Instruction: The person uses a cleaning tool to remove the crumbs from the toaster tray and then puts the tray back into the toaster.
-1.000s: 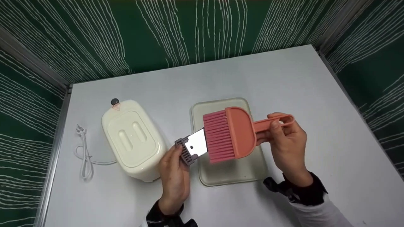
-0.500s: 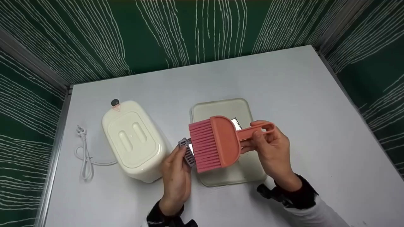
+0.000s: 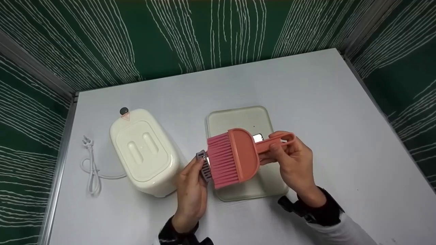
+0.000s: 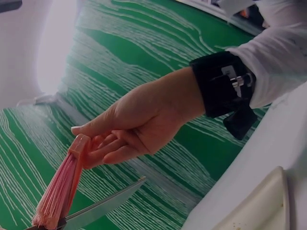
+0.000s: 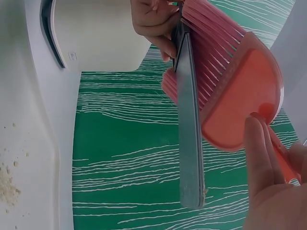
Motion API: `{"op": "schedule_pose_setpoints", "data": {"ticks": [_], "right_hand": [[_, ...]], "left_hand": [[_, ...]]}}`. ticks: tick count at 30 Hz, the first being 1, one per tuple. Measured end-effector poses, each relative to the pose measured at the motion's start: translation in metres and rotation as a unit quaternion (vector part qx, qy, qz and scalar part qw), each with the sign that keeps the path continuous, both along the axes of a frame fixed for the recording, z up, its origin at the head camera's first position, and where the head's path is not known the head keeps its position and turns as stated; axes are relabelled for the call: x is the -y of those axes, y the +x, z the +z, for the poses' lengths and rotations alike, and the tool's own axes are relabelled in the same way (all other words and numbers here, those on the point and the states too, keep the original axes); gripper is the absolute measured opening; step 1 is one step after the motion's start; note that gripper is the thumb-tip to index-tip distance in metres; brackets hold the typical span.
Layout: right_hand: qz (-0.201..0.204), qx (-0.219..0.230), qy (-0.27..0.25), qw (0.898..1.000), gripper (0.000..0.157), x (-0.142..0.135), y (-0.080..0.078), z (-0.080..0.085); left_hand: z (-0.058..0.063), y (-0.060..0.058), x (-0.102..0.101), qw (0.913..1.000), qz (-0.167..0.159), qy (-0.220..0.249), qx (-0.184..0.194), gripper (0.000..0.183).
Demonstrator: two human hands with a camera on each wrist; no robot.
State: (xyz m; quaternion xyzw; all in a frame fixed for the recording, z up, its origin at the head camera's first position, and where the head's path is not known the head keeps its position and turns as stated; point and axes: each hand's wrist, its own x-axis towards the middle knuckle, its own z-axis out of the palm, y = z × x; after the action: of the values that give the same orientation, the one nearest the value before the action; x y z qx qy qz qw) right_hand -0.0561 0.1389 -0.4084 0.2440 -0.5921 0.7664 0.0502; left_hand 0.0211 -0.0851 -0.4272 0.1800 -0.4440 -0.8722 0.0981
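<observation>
My right hand (image 3: 296, 163) grips the handle of an orange hand brush (image 3: 245, 154) with pink bristles. In my left hand (image 3: 190, 194) is the grey slotted end (image 3: 205, 168) of a flat metal tray, pinched between thumb and fingers. The brush lies over most of this metal tray (image 5: 190, 139), its bristles close to the slotted end. Past the brush head, the shiny far end (image 3: 258, 137) shows beside the handle. From the right wrist view, the metal tray looks thin with a raised edge, and a few crumbs cling to its tip.
Under the hands sits a shallow cream tray (image 3: 235, 119); crumbs (image 5: 7, 187) lie in it in the right wrist view. To the left stands a cream lidded appliance (image 3: 143, 149), with its white cord and plug (image 3: 90, 163) beside it. Green walls enclose the white table (image 3: 340, 119).
The right hand has moved the brush left and slightly nearer along the metal tray, uncovering its far end. The left hand has shifted only slightly. In the last half second, little has moved.
</observation>
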Motion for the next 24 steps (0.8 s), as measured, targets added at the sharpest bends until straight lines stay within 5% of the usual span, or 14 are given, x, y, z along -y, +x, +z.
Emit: {"op": "schedule_pose_setpoints", "data": {"ticks": [24], "right_hand": [[-0.095,-0.03,0.018,0.995,0.016,-0.017,-0.011,0.014]], "left_hand": [[0.002,-0.003,0.004,0.9992,0.04,0.005,0.007,0.036]]}}
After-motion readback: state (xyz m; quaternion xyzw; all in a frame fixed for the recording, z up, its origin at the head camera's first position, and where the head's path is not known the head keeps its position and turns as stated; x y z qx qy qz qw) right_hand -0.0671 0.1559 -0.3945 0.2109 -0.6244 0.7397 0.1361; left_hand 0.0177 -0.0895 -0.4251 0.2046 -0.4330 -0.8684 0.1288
